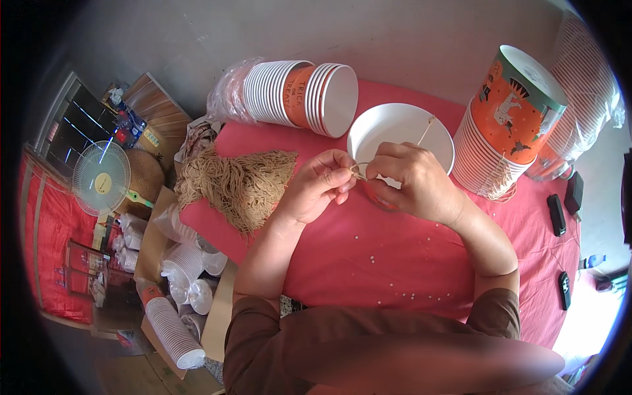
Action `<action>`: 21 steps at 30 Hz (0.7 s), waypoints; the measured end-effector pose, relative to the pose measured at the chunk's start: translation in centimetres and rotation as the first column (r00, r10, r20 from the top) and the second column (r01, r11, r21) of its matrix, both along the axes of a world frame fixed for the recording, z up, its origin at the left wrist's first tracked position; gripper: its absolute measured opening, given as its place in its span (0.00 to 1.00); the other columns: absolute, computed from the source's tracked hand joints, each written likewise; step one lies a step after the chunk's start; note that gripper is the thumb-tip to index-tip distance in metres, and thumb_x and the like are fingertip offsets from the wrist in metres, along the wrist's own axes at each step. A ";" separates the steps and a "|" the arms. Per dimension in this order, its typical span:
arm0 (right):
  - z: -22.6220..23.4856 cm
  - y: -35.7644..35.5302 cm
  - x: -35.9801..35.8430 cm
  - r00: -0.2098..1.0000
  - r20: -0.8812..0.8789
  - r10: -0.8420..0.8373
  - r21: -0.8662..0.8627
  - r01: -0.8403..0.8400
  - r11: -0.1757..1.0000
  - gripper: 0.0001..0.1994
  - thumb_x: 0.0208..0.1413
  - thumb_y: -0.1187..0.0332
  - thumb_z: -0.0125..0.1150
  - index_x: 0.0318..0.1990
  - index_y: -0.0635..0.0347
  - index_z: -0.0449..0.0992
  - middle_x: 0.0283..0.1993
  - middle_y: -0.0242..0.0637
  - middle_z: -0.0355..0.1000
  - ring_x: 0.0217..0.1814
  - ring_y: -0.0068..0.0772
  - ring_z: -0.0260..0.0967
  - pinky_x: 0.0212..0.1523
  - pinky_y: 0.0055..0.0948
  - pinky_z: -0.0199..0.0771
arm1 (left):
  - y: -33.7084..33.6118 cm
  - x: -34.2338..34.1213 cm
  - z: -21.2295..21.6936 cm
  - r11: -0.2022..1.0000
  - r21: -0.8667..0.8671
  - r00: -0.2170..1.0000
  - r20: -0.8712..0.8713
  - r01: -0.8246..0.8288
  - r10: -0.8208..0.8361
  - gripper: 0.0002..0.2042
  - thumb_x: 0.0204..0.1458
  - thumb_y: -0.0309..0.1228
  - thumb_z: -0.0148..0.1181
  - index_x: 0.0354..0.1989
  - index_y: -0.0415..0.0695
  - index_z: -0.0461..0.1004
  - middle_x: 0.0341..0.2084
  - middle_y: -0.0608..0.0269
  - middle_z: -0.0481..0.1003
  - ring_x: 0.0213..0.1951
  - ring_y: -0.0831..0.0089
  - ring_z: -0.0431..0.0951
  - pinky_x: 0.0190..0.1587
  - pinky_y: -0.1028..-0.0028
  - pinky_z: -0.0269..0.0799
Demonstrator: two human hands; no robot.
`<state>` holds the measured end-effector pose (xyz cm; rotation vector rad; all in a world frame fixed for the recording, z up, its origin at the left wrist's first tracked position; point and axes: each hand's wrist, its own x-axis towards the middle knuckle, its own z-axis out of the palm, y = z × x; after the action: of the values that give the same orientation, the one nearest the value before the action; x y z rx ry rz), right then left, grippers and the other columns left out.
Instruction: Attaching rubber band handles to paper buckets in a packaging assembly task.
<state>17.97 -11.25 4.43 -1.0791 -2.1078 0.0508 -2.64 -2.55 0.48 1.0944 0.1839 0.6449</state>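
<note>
Both my hands meet over the red-covered table, in front of a white-lined paper bucket (375,125). Between them runs a thin tan cord (359,169), pinched by the fingertips of my left hand (322,184) and of my right hand (411,181). A strand with a small knot shows inside the bucket, above my right hand. Left of my hands lies a big heap of tan cords (240,184). To the right stands an upright stack of orange and green printed paper buckets (513,112), with a bunch of cords at its side.
A nested stack of buckets (296,95) lies on its side at the back left. Small white dots (372,259) are scattered on the red cloth (329,270). Left of the table, a cardboard box (220,316) holds bagged cup stacks; a fan (102,178) stands beyond. Dark handheld objects (556,215) lie at right.
</note>
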 end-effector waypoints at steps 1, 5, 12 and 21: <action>0.0 0.0 0.0 1.000 0.000 0.003 0.000 -0.003 1.000 0.04 0.48 0.74 0.64 0.32 0.57 0.76 0.33 0.33 0.74 0.32 0.40 0.75 0.40 0.38 0.73 | 0.0 0.0 -0.1 1.000 0.001 1.000 0.004 0.010 -0.010 0.05 0.61 0.30 0.58 0.40 0.44 0.69 0.30 0.70 0.70 0.30 0.84 0.67 0.27 0.83 0.66; -0.1 0.1 -0.1 0.999 0.018 0.034 0.041 -0.035 0.999 0.05 0.47 0.74 0.65 0.33 0.58 0.77 0.34 0.35 0.73 0.33 0.41 0.75 0.39 0.39 0.73 | -0.3 0.2 -0.1 1.000 0.003 1.000 0.016 -0.020 0.020 0.05 0.61 0.30 0.57 0.40 0.44 0.69 0.31 0.70 0.69 0.30 0.85 0.67 0.27 0.83 0.66; 0.1 0.1 0.1 0.996 0.047 0.077 0.040 -0.079 0.996 0.05 0.47 0.74 0.65 0.32 0.59 0.76 0.33 0.35 0.72 0.33 0.42 0.74 0.38 0.40 0.73 | -0.4 0.4 -0.4 0.990 0.119 0.997 -0.008 -0.081 0.082 0.08 0.61 0.32 0.57 0.42 0.43 0.68 0.34 0.69 0.70 0.30 0.84 0.64 0.28 0.82 0.65; 0.1 0.1 0.1 0.999 -0.052 -0.018 0.040 0.020 0.999 0.05 0.45 0.75 0.64 0.31 0.58 0.74 0.32 0.36 0.72 0.31 0.42 0.73 0.38 0.39 0.73 | 0.3 -0.2 0.1 0.880 0.305 0.907 -0.099 -0.364 0.410 0.07 0.60 0.28 0.55 0.43 0.39 0.73 0.28 0.68 0.73 0.28 0.83 0.69 0.27 0.82 0.66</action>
<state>18.06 -11.10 4.49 -1.0625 -2.0442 0.0269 -2.87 -2.26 0.61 1.4020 0.4730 0.9646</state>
